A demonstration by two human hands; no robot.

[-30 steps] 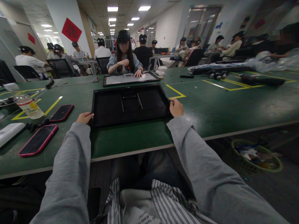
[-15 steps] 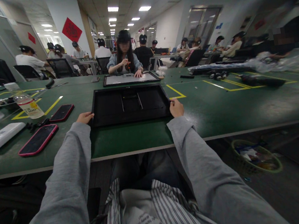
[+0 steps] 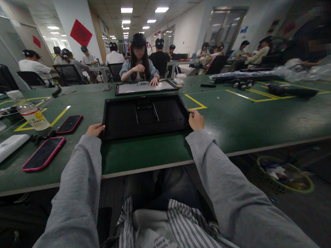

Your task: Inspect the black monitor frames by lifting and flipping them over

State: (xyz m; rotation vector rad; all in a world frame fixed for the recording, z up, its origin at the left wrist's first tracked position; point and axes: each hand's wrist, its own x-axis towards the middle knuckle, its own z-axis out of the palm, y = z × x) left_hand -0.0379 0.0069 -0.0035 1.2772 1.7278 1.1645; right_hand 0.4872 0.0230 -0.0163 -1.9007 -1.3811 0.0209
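A shallow black rectangular panel, like a monitor's back cover (image 3: 122, 120), lies in front of me with its hollow side up. Two thin light strips flank a recess near its middle. My left hand (image 3: 95, 130) grips its left edge, fingers closed around the rim. At the opposite edge my right hand (image 3: 196, 119) is closed on the rim in the same way. The fingertips under the cover are hidden.
Across the green table (image 3: 245, 125) a person (image 3: 140, 64) works on a flat grey panel (image 3: 144, 87). Two phones (image 3: 44, 153), a white device (image 3: 1, 150) and a bottle (image 3: 33, 114) stand left. Plastic wrap (image 3: 305, 69) lies right; a basket (image 3: 283, 175) is below.
Both my hands keep hold of the black cover, which stays in nearly the same place. The whole view has shifted very slightly.
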